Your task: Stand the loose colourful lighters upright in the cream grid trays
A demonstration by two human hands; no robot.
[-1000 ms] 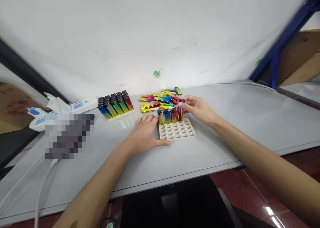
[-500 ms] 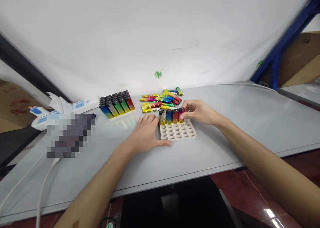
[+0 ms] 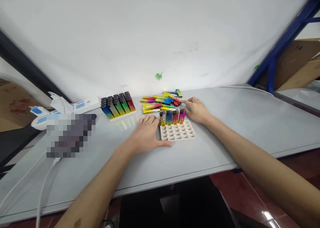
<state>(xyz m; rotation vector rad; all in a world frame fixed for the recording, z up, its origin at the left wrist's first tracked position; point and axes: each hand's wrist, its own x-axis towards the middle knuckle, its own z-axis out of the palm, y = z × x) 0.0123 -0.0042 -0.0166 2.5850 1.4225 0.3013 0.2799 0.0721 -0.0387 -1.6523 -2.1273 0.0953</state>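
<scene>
A pale tray (image 3: 178, 133) with rows of holes lies on the grey table. Several lighters stand upright along its back row, among them a blue one (image 3: 169, 118), a red one (image 3: 175, 117) and a pink one (image 3: 182, 117). My left hand (image 3: 147, 134) rests at the tray's left edge, thumb and fingers spread, holding nothing. Behind the tray is a loose pile of shiny coloured lighters (image 3: 160, 101). At the pile's right side is my right hand (image 3: 196, 109), its fingers apart and a fingertip near a red lighter (image 3: 176, 101); no object shows in its grasp.
A full tray of upright lighters (image 3: 118, 106) stands to the left. Farther left are a white power strip (image 3: 85, 104) with plugs, a blurred-out dark object (image 3: 72, 134) and white cables. A white wall (image 3: 150, 38) rises behind the table; a thin cable runs at the back right.
My right hand has let go of the pink lighter, which now stands in the tray, and has moved back toward the pile. My left hand has stayed put.
</scene>
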